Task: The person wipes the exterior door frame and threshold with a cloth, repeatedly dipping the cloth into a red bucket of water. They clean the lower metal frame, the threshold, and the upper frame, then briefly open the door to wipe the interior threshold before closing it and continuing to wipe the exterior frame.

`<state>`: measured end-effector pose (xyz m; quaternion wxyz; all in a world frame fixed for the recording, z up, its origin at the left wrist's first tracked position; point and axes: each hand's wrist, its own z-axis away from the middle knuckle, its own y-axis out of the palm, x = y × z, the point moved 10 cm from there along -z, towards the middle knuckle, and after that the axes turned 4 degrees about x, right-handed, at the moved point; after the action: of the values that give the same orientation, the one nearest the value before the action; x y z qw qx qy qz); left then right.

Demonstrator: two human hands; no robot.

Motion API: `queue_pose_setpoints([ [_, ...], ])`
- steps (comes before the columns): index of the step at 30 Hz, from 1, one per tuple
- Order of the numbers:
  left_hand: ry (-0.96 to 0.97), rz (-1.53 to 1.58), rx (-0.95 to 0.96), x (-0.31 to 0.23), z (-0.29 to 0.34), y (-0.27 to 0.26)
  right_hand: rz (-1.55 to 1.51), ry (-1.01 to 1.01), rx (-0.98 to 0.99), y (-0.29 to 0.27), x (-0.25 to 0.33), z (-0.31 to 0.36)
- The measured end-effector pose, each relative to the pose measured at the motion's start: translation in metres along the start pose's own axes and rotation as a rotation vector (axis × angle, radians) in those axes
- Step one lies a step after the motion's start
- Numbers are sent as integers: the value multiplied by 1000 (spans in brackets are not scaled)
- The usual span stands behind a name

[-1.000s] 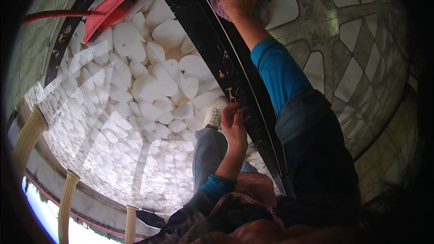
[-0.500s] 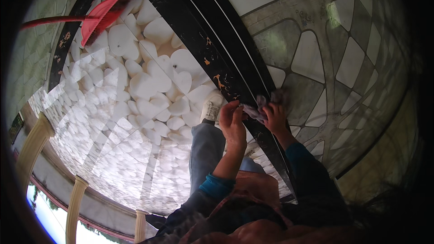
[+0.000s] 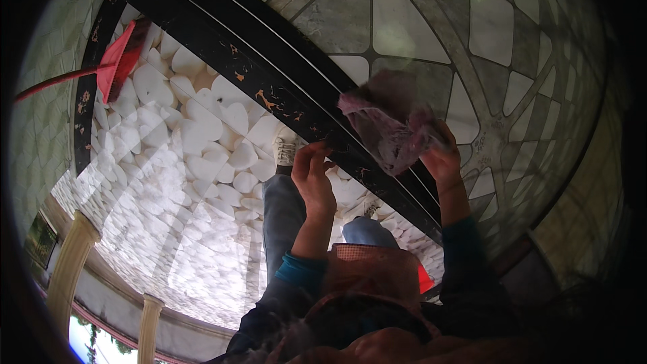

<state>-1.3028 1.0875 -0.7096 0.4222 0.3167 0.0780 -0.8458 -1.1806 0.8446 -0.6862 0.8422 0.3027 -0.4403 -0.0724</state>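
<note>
Right hand (image 3: 441, 158) grips purple cloth (image 3: 391, 125); left hand (image 3: 313, 175) half-curled, empty, near black rail (image 3: 269, 87)

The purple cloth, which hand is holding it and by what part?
The right hand grips the purple cloth by its lower right edge. The left hand holds nothing; its fingers rest on the black frame.

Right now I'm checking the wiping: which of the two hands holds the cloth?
The right hand holds the crumpled purple cloth above the patterned glass; the left hand is empty, resting by the black frame.
</note>
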Motion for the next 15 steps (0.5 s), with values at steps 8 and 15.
queue_pose_setpoints([
  [8,47,5,-38,8,7,-5,1520,53,-165,-35,-19,9],
  [15,5,-20,-19,17,7,-8,1569,-465,-57,71,-55,-79],
])
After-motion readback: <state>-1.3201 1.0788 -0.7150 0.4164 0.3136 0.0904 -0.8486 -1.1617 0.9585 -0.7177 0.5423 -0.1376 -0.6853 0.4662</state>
